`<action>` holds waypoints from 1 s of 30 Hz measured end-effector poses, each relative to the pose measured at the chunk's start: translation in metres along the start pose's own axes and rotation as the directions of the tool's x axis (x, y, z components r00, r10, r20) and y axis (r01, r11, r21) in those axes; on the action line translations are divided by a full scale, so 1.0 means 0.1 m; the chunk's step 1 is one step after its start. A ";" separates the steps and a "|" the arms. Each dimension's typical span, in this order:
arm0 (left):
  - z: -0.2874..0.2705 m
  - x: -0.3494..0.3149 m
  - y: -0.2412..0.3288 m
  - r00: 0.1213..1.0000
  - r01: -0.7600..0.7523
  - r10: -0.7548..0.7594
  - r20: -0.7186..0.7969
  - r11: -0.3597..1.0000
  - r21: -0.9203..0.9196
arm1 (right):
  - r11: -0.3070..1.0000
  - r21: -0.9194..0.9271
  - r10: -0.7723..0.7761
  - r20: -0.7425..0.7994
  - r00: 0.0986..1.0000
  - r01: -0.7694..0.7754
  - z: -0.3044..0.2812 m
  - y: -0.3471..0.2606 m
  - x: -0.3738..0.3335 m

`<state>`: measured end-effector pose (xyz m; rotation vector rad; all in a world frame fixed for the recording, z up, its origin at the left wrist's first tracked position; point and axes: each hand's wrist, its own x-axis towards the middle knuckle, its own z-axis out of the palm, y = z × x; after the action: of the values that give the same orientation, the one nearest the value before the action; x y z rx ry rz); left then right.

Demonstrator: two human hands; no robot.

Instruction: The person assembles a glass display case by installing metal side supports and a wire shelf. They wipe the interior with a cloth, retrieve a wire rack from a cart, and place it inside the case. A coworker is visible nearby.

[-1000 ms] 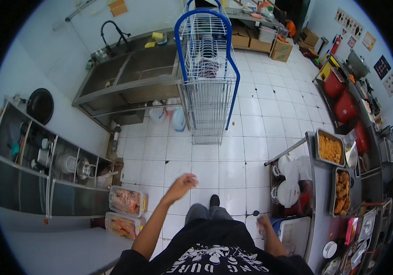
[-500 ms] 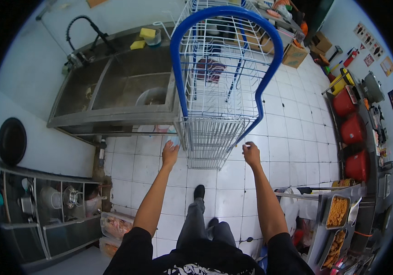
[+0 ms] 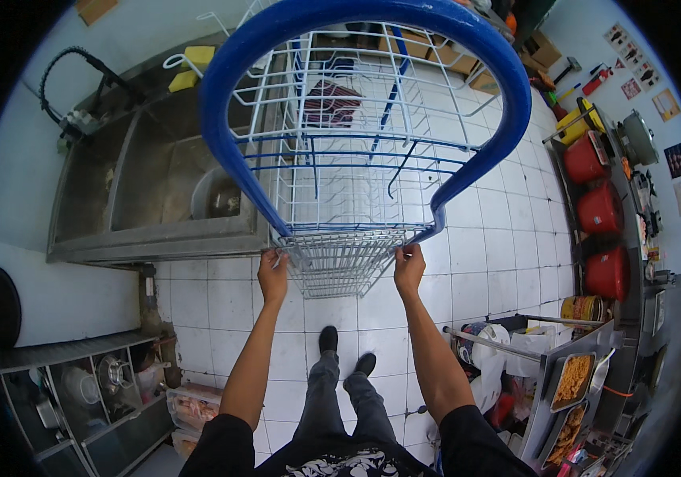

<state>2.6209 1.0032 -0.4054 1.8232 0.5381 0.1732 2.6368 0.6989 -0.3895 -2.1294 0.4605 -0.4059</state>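
The left hand (image 3: 272, 276) and right hand (image 3: 410, 271) each have a closed grip on a side of the silver wire grid (image 3: 340, 262). It is at the near end of the blue rack (image 3: 513, 119), by the sink (image 3: 158, 246)

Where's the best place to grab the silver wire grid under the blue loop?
Probably the two upper corners, coming from the near side. The silver wire grid faces the person, its side edges look thin enough to pinch, and the left hand and right hand are at those corners, below the blue loop.
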 end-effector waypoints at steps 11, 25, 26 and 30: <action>-0.08 -0.09 -0.02 0.999 -0.015 0.014 0.035 0.998 0.053 | 0.994 0.041 0.097 0.069 0.993 -0.100 -0.12 -0.10 -0.07; -0.10 -0.12 0.02 0.997 -0.065 0.061 0.041 0.992 0.104 | 0.995 -0.020 0.100 0.043 0.994 -0.100 -0.15 -0.14 -0.03; -0.10 -0.12 0.02 0.997 -0.070 0.065 0.049 0.994 0.089 | 0.996 -0.041 0.080 0.039 0.996 -0.078 -0.15 -0.14 -0.02; -0.11 -0.11 0.00 0.998 -0.040 0.033 0.060 0.992 0.120 | 0.989 -0.052 0.139 0.035 0.990 -0.137 -0.15 -0.16 -0.01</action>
<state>2.6067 1.0082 -0.4005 1.9515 0.4834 0.1146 2.6322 0.6970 -0.3680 -2.1341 0.5971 -0.2773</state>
